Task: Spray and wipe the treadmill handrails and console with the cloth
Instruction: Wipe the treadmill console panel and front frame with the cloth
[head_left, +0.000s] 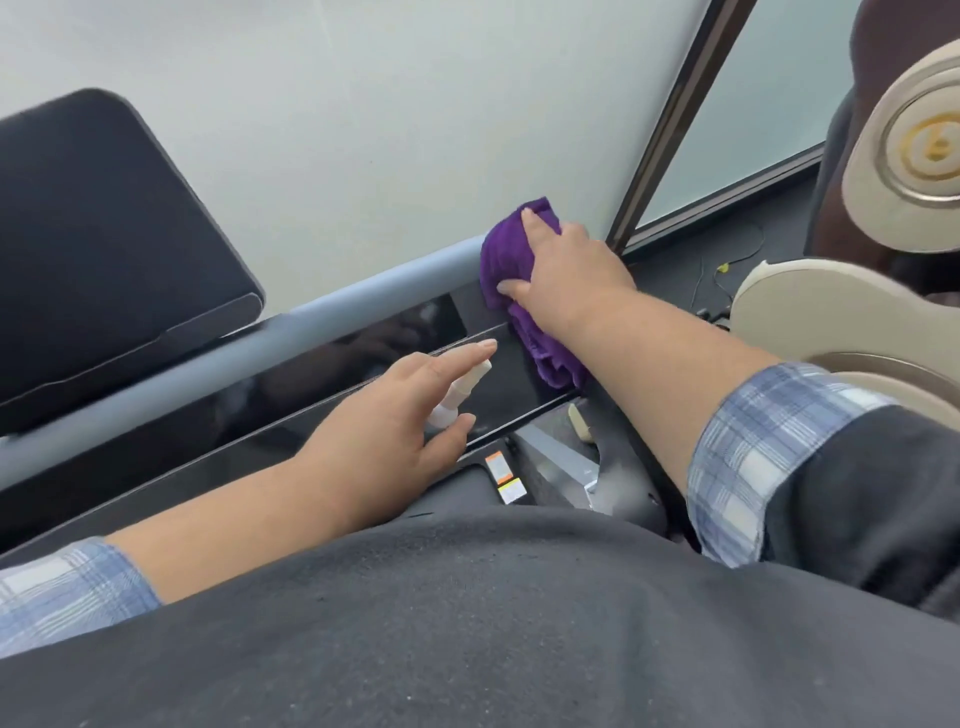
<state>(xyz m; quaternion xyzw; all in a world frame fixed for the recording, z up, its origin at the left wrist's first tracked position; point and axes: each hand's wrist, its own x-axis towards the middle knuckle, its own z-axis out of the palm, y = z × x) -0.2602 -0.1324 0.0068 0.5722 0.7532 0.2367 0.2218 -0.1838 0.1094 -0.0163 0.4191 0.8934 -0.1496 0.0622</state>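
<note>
Right hand (566, 265) pressing bunched purple cloth (511, 270) onto far right end of grey handrail (332, 306), thumb and fingers curled over cloth, loose tail hanging down onto glossy black console (291, 395) below rail. Left hand (395, 415) low over console w/ small white spray bottle (457, 392) in grip, index finger stretched fwd above nozzle, thumb under it, nozzle aimed toward cloth. Dark screen (104, 249) tilted up behind rail at left; beige massage chair (852, 312) at far right; plaid cuffs on both forearms.

Right hand (563, 260) presses purple cloth (506, 257) on grey handrail (363, 291).
</note>
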